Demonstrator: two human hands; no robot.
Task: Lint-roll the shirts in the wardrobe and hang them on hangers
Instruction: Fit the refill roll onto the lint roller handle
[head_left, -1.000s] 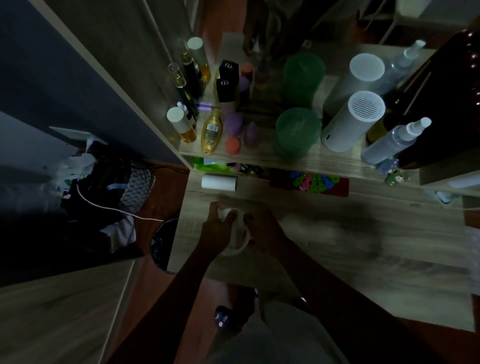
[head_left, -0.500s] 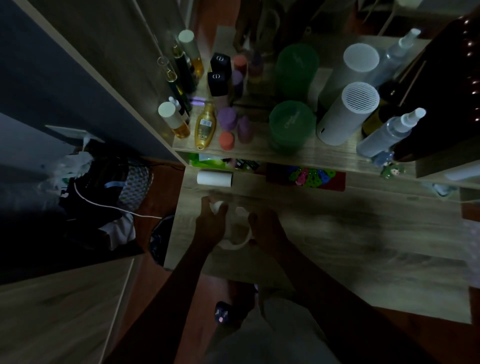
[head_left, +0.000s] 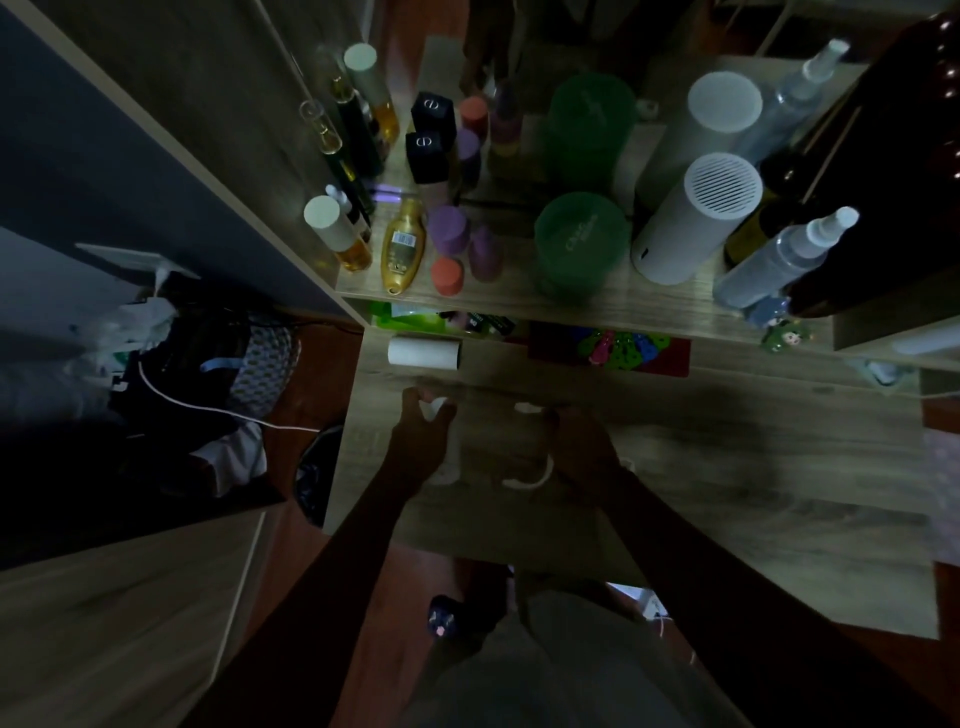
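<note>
My left hand (head_left: 421, 441) and my right hand (head_left: 584, 447) hover apart over the wooden desk (head_left: 727, 493). The fingers of my left hand close on a small white piece (head_left: 435, 409). In my right hand is the white lint roller handle (head_left: 535, 475), whose curved loop shows below the palm and whose tip shows above it. Motion blur and dim light hide how the two pieces fit. A spare white lint roll (head_left: 423, 352) lies on the desk just beyond my left hand.
A shelf (head_left: 597, 306) above the desk holds several bottles, green tubs (head_left: 574, 244) and a white cylinder (head_left: 696, 218). Left of the desk sits a dark bag (head_left: 208, 364) with a white cable and cloth. A wardrobe panel (head_left: 130, 130) rises at the left.
Both hands were together on one white object near the desk's left part. They have now drawn apart, each keeping a white piece, and the right hand has moved right.
</note>
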